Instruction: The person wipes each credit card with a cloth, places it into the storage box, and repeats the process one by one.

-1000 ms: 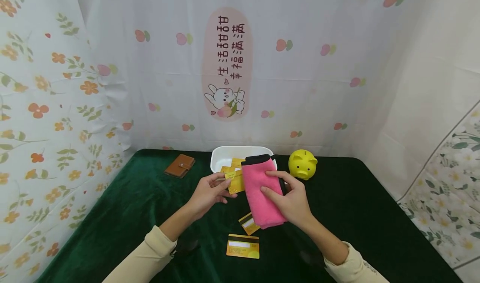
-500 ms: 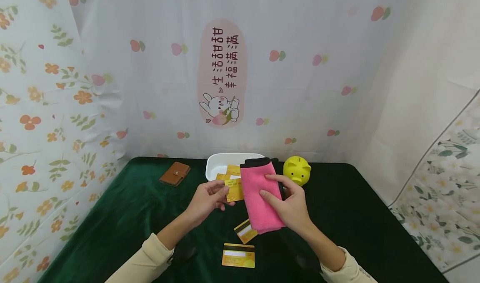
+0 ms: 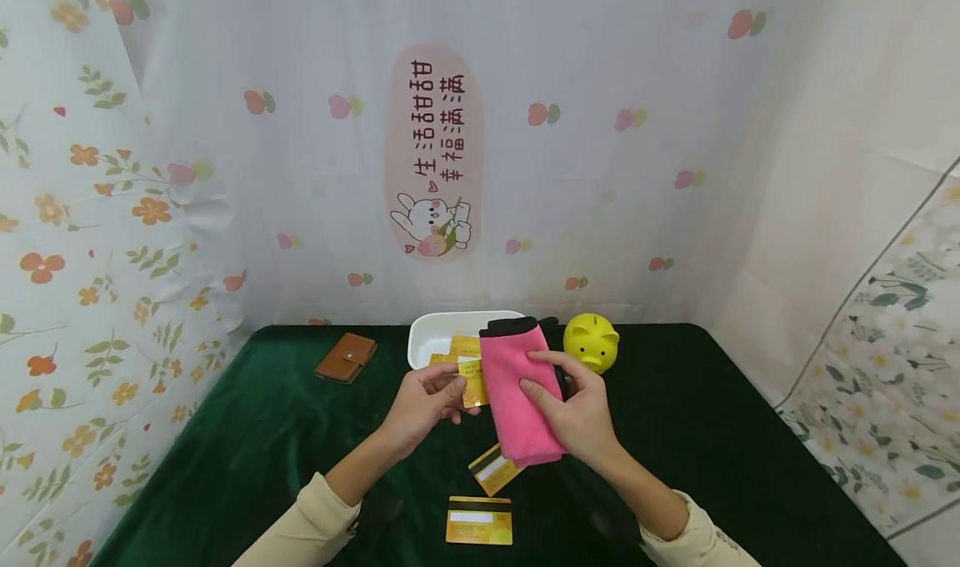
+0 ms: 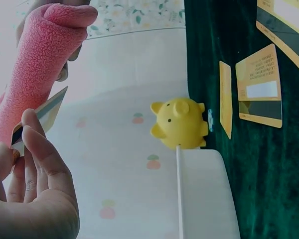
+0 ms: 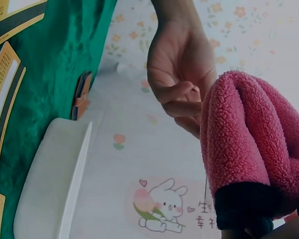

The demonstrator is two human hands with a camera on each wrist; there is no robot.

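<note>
My left hand pinches a gold bank card between thumb and fingers; its right edge meets the pink cloth in the head view. A folded pink plush towel with black trim is in my right hand, the thumb lying across its front. The left wrist view shows the card tilted against the fuzzy towel, its dark stripe partly visible. In the right wrist view the towel hides the card. Two more gold bank cards, one lower and one tilted, lie below the hands.
A white tray holding several gold cards stands at the back, partly hidden by the towel. To its right sits a yellow piggy bank; to its left, a brown snap wallet. A dark green cloth covers the table.
The left hand has moved slightly right relative to the towel, and less of the card shows beside it. The right hand keeps its hold on the towel. The head view has shifted slightly.
</note>
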